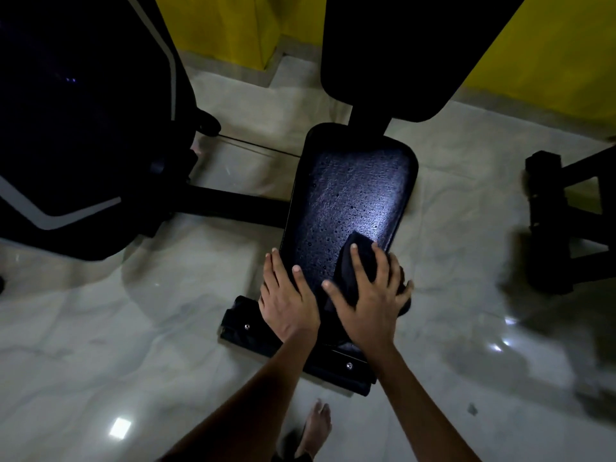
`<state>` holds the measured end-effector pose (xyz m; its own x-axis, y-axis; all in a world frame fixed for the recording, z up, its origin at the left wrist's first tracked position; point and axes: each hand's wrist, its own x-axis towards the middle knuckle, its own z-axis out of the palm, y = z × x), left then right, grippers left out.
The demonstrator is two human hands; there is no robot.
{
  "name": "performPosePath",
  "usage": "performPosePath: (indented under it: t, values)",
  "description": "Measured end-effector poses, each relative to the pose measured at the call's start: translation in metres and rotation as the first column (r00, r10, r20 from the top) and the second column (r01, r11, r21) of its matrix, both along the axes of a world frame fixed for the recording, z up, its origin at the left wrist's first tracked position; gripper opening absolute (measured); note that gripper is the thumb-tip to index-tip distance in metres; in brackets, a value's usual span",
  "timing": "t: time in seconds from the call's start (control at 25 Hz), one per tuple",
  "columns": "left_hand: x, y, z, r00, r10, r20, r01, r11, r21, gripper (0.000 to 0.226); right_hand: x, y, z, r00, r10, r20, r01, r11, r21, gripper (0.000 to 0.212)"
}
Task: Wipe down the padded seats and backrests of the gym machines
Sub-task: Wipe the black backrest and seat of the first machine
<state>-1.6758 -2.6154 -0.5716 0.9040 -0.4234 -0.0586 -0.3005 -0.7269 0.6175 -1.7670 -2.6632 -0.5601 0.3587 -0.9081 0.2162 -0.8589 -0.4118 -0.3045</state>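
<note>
The left hand [287, 301] rests on the seat [350, 195] edge, fingers straight and slightly spread. Beside it, the right hand [370, 295] presses a dark cloth [358, 255] under spread fingers. Wiping looks underway; next, likely stroke away beyond the fingertips, along the seat's length toward the backrest [400, 51].
</note>
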Motion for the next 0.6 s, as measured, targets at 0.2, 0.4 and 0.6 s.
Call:
performPosePath:
  t: [0.2, 0.4, 0.6]
  values:
    - [-0.001, -0.001, -0.001, 1.0, -0.002, 0.004, 0.002, 1.0, 0.019, 0.059, -0.01, -0.026, -0.003, 0.991, 0.103, 0.08, -0.101, 0.994, -0.032, 0.049]
    - [-0.001, 0.0, -0.006, 0.999, -0.007, 0.038, 0.006, 0.999, 0.045, 0.061, 0.019, -0.086, 0.008, 0.994, -0.068, 0.082, 0.066, 0.998, 0.017, 0.05]
    - [-0.003, -0.001, -0.006, 0.999, -0.005, 0.046, 0.002, 0.998, 0.062, 0.06, -0.004, -0.02, 0.001, 0.997, 0.074, 0.01, -0.074, 0.997, -0.021, 0.053]
